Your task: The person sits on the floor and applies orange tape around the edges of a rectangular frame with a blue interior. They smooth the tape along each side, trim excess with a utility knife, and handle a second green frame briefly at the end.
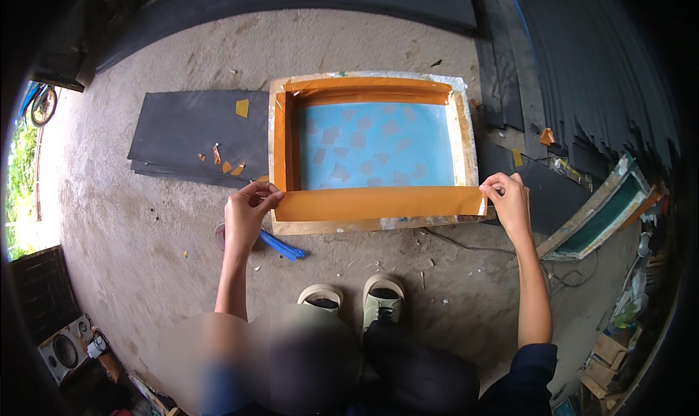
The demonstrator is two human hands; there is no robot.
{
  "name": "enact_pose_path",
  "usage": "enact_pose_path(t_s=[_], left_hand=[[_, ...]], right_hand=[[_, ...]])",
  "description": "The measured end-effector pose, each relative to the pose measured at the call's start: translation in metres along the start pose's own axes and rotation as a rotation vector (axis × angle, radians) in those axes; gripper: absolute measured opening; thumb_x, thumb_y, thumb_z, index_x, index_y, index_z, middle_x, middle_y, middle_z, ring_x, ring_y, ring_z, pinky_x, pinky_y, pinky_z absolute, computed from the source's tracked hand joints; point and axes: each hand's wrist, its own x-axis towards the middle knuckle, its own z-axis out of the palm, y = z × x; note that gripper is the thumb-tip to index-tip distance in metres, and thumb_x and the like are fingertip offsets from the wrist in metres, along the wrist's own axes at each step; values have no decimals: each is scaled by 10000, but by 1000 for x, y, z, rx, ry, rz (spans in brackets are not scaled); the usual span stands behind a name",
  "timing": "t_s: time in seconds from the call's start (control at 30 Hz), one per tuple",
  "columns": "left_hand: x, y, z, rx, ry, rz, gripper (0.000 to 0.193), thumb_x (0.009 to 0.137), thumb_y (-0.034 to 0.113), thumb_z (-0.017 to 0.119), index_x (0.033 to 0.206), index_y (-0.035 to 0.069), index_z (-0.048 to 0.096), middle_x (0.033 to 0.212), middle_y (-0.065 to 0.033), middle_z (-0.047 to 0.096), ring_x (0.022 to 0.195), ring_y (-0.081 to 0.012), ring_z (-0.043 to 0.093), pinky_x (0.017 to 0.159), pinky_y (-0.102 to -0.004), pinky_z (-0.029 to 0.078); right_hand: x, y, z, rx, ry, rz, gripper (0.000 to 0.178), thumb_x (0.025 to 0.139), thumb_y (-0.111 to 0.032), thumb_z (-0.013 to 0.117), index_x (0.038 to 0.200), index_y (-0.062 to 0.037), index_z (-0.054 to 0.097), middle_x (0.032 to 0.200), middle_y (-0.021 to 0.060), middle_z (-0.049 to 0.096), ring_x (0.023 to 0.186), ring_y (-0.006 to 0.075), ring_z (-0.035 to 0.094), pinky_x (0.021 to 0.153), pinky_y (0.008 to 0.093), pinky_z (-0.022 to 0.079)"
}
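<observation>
A wooden screen-printing frame [470, 150] lies in front of me, with pale blue mesh [433, 139] carrying a scatter of greyish shapes. Orange-brown tape [371, 93] lines its far and left inner sides; the right side shows bare, whitish wood. Across the near side stretches a wide strip of the same tape [382, 204], held taut above the rim. My left hand [249, 203] pinches the strip's left end between thumb and fingers. At the other end, my right hand [507, 197] pinches the corner. Whether the strip touches the wood, I cannot tell.
Stacked black sheets [171, 135] lie left of the frame, bearing tape scraps [242, 108]. A blue strip-like object [282, 245] is on the concrete near my left wrist. To the right lean a green-meshed frame [604, 216] and black sheeting [590, 66]. My shoes [383, 299] stand close by.
</observation>
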Motion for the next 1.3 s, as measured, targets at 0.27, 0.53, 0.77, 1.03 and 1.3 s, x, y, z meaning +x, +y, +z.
enact_pose_path(t_s=[0.27, 0.53, 0.77, 1.03, 1.3], left_hand=[[27, 9, 6, 294, -80, -126, 132, 758, 92, 727, 846, 0, 691, 697, -75, 677, 627, -97, 620, 618, -243, 491], [33, -5, 18, 360, -162, -34, 129, 739, 53, 716, 815, -38, 665, 715, -115, 673, 625, -150, 637, 616, -283, 498], [52, 16, 7, 339, -148, -74, 123, 742, 72, 714, 837, 1, 681, 700, -62, 677, 607, -90, 622, 571, -242, 476], [40, 0, 12, 465, -265, -2, 114, 750, 66, 698, 834, -5, 671, 805, -108, 644, 650, -195, 641, 625, -310, 509], [33, -7, 25, 638, -235, 72, 114, 756, 86, 701, 826, 12, 651, 824, -103, 592, 702, -224, 638, 648, -338, 517]], right_hand=[[41, 1, 30, -97, -285, 62, 102, 771, -159, 715, 789, -67, 677, 688, 53, 654, 830, 196, 524, 824, 356, 360], [50, -4, 47, -291, -370, -154, 74, 765, -115, 696, 741, -55, 660, 647, 40, 623, 810, 206, 503, 840, 347, 337], [64, -16, 29, -288, -235, -192, 76, 739, -90, 707, 750, -45, 647, 643, 39, 609, 803, 212, 506, 832, 356, 348], [51, -10, 44, -318, -383, -281, 86, 739, -70, 698, 733, -28, 623, 689, 67, 628, 816, 215, 512, 847, 358, 354], [47, -10, 51, -416, -357, -490, 91, 743, -50, 672, 742, 17, 610, 697, 126, 614, 881, 260, 529, 895, 392, 368]])
